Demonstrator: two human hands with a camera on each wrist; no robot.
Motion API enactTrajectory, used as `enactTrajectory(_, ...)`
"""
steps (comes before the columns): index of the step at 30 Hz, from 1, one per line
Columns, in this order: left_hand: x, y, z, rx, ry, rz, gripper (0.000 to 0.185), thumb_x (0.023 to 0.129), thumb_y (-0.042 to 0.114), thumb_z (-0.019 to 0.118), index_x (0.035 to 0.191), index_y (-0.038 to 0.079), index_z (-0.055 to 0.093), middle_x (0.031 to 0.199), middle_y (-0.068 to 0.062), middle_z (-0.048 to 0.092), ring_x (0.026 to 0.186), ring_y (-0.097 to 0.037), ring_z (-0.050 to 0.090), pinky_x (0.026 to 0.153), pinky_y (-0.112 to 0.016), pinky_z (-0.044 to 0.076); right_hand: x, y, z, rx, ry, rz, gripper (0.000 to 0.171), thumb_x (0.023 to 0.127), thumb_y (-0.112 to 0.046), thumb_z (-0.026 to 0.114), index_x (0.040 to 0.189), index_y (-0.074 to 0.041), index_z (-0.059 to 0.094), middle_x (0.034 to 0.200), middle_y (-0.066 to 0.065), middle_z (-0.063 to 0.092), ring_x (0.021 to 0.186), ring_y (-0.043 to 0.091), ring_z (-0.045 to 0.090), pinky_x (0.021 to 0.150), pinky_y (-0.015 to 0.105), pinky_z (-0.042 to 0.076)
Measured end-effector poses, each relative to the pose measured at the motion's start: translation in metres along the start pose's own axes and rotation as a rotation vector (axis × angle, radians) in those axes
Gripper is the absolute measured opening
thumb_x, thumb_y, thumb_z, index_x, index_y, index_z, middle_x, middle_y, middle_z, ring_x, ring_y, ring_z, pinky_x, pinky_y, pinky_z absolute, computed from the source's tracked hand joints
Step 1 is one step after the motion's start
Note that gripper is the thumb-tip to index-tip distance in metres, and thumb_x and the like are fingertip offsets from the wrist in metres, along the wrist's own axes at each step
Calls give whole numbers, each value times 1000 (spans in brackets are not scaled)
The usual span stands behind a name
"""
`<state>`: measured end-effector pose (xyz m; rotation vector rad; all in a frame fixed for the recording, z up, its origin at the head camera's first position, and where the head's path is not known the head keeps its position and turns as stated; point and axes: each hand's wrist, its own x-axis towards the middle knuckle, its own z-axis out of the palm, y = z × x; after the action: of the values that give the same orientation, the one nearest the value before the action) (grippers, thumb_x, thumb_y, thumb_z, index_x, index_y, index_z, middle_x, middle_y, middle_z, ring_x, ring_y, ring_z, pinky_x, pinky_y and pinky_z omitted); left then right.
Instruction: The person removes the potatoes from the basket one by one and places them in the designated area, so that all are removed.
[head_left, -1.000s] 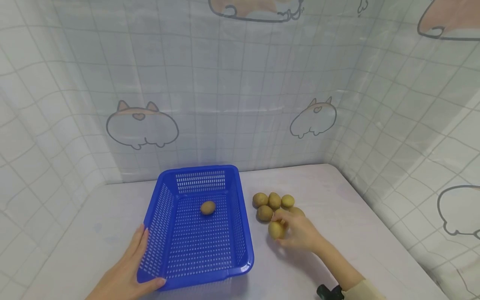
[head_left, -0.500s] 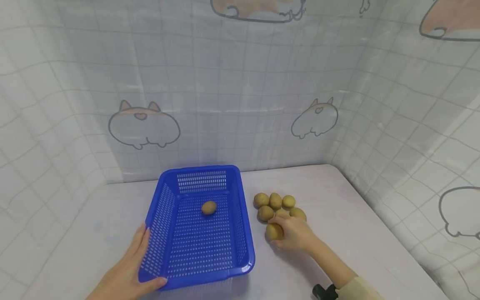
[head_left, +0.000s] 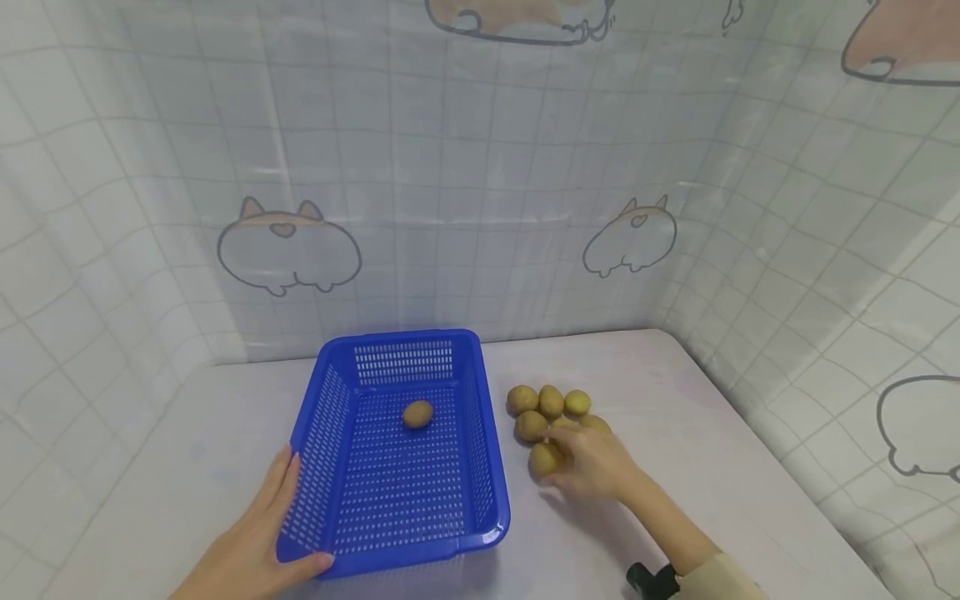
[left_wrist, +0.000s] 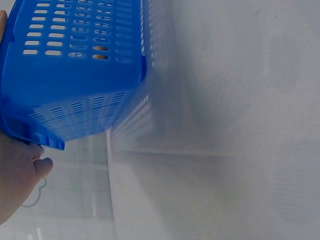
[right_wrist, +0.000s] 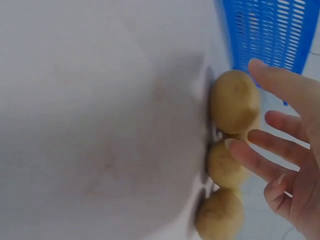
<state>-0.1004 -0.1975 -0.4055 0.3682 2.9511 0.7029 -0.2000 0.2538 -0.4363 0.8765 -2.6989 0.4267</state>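
My right hand reaches over the group of potatoes on the table. Its fingers are spread beside the nearest potato, and the right wrist view shows a gap between thumb and that potato. More potatoes lie close behind it, some partly hidden by the hand. A blue plastic basket with slotted walls stands to their left, with one potato in it. My left hand rests at the basket's near left corner, fingers straight along the left side and thumb on the front rim.
A white cloth-like surface covers the table. Behind and at both sides hang pale gridded curtains with cartoon animals. A dark strap is on the right wrist by a cream sleeve.
The right hand has moved the nearest potato slightly left, setting it beside the others, and its fingers have opened away from it. The left hand and basket have stayed in place.
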Motion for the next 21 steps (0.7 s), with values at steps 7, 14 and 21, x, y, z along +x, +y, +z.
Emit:
enactTrajectory(7, 0, 0, 0, -12, 1, 3, 122, 80, 55, 69, 151, 2, -15, 157, -23, -15, 130, -60, 22, 78, -70, 45, -2, -3, -27, 132, 23, 134, 75, 67, -47, 84, 132, -19, 58, 100, -3, 67, 74, 11, 60, 59, 25, 48)
enactTrajectory(14, 0, 0, 0, -12, 0, 1, 122, 80, 56, 69, 151, 3, -15, 157, -23, -15, 130, -60, 22, 78, -70, 45, 1, -4, -53, 315, 148, 32, 84, 69, -45, 85, 140, -17, 49, 132, 2, 58, 89, 21, 68, 75, 39, 56)
enactTrajectory(21, 0, -1, 1, -1, 12, 10, 122, 80, 55, 69, 151, 2, -14, 157, -23, -14, 130, -60, 23, 80, -71, 44, 7, -8, -65, 329, 189, -19, 78, 69, -38, 86, 137, -19, 52, 128, -3, 60, 88, 12, 66, 53, 22, 48)
